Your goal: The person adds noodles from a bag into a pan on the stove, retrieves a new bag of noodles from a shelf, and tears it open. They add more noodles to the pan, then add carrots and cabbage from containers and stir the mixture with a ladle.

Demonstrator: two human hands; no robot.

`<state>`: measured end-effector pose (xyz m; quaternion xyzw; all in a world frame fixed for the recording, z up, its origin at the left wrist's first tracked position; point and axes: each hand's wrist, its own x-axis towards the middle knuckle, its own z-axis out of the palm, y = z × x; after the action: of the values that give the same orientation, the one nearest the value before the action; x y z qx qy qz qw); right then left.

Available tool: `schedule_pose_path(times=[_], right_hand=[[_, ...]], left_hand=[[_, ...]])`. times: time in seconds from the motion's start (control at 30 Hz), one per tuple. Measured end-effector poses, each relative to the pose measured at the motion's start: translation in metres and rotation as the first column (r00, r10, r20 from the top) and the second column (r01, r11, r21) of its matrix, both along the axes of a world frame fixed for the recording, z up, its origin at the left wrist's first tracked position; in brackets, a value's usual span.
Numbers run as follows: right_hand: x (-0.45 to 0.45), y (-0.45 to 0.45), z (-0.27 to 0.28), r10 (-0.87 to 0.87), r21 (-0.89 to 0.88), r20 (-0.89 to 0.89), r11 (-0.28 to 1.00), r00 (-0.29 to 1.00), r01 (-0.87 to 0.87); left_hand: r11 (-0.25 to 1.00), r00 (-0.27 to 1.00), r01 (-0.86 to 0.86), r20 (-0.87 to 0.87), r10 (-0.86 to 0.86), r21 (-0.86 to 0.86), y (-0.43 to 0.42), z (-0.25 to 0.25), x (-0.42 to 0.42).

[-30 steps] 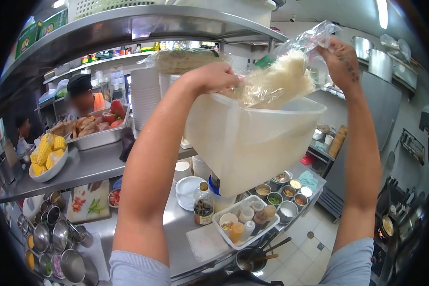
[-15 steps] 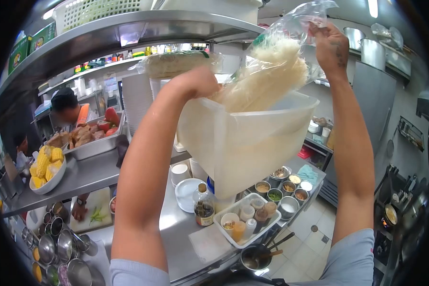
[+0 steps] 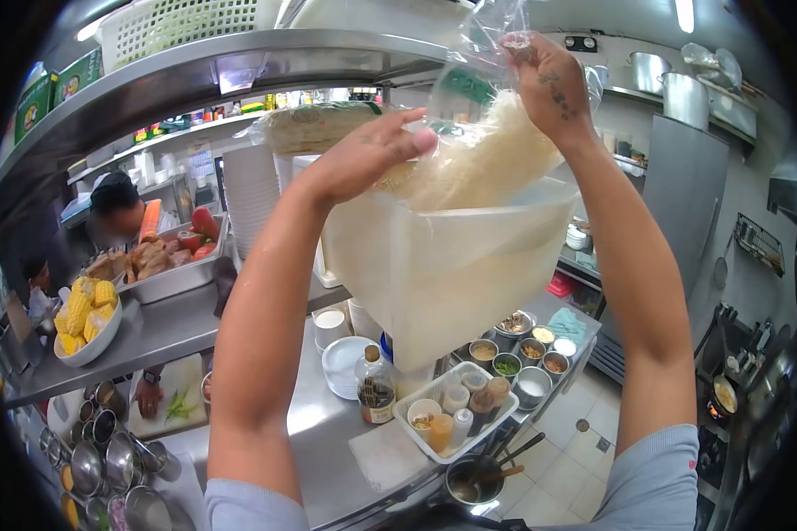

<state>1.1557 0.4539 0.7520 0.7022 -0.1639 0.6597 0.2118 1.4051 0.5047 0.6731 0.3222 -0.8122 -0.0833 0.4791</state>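
A clear plastic bag of pale dried rice noodles (image 3: 483,159) stands tilted in a large translucent plastic tub (image 3: 478,274), its lower part behind the tub's wall. Closed on the gathered top of the bag is my right hand (image 3: 551,87). My left hand (image 3: 372,157) is over the tub's left rim with fingers stretched out, beside the bag; whether its fingertips touch the plastic I cannot tell. Just behind my left hand, another wrapped pack of noodles (image 3: 314,128) lies at the tub's far left.
A steel shelf (image 3: 345,51) runs overhead at left. Below the tub are a bottle of dark sauce (image 3: 376,389), a basket of squeeze bottles (image 3: 456,447) and several small metal tins (image 3: 506,365). A bowl of corn (image 3: 88,341) sits left; a co-worker's hand (image 3: 149,396) rests on a cutting board.
My right hand has moved left and slightly down with the bag's top, and the noodles sit lower in the tub. My left hand has risen and its fingers have spread.
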Motion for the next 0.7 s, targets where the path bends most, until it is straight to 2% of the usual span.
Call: schedule_pose_path(times=[0.03,0.1,0.13,0.17,0.2,0.23,0.27,0.3,0.33,0.37,0.43,0.47,0.53,0.57,0.63,0.7], right_hand=[[0.006,0.005,-0.005,0.032,-0.005,0.005,0.999,0.999,-0.032],[0.017,0.018,-0.009,0.048,0.018,-0.027,0.999,0.998,-0.048],[0.022,0.027,-0.013,0.067,0.050,-0.060,0.997,0.996,-0.064],[0.026,0.036,-0.019,0.089,0.084,-0.094,0.993,0.992,-0.081],[0.028,0.046,-0.026,-0.025,-0.153,0.034,0.988,0.999,0.030],[0.014,0.050,-0.026,-0.100,-0.569,0.113,0.809,0.989,0.147],[0.001,0.052,-0.022,0.016,-0.736,0.263,0.650,0.965,0.190],[-0.022,0.069,-0.039,-0.091,-0.652,0.248,0.721,0.965,0.236],[-0.032,0.094,-0.062,-0.154,-0.418,0.205,0.879,0.966,0.229],[-0.038,0.102,-0.075,-0.123,-0.132,0.084,0.982,0.989,0.133],[-0.046,0.095,-0.092,-0.157,0.147,-0.169,0.972,0.973,0.182],[-0.047,0.091,-0.093,-0.157,0.148,-0.165,0.972,0.974,0.182],[-0.044,0.083,-0.083,-0.058,0.293,-0.410,0.937,0.910,0.191],[-0.041,0.079,-0.075,-0.062,0.293,-0.405,0.936,0.912,0.194],[-0.030,0.068,-0.056,-0.047,0.407,-0.591,0.845,0.805,0.347],[-0.010,0.043,-0.048,-0.048,0.281,-0.725,0.890,0.687,0.359]], left_hand=[[1.000,1.000,0.001,0.000,-0.001,-0.001,0.006,0.000,-0.009],[0.948,0.937,-0.287,0.165,0.307,-0.135,0.018,0.005,-0.029],[0.950,0.938,-0.286,0.166,0.304,-0.126,0.029,0.012,-0.037],[0.937,0.915,-0.345,0.208,0.347,-0.045,0.041,0.020,-0.045],[0.914,0.887,-0.405,0.256,0.384,0.031,0.046,0.025,-0.048],[0.914,0.886,-0.404,0.262,0.382,0.034,0.036,0.021,-0.045],[0.954,0.942,-0.299,0.149,0.301,-0.033,0.020,0.013,-0.038],[0.973,0.978,-0.199,0.037,0.204,-0.115,0.012,0.010,-0.034],[0.973,0.978,-0.201,0.035,0.206,-0.117,0.014,0.010,-0.034],[0.961,0.963,-0.263,0.046,0.267,-0.091,0.016,0.011,-0.035],[0.943,0.942,-0.326,0.063,0.330,-0.060,0.019,0.010,-0.036],[0.941,0.941,-0.335,0.040,0.337,-0.041,0.020,0.011,-0.038],[0.941,0.941,-0.336,0.022,0.337,-0.026,0.021,0.012,-0.040],[0.956,0.956,-0.293,-0.009,0.293,-0.006,0.023,0.012,-0.040],[0.969,0.968,-0.247,-0.039,0.248,0.015,0.021,0.010,-0.042],[0.990,0.997,-0.071,0.018,0.074,-0.124,0.017,0.007,-0.044]])
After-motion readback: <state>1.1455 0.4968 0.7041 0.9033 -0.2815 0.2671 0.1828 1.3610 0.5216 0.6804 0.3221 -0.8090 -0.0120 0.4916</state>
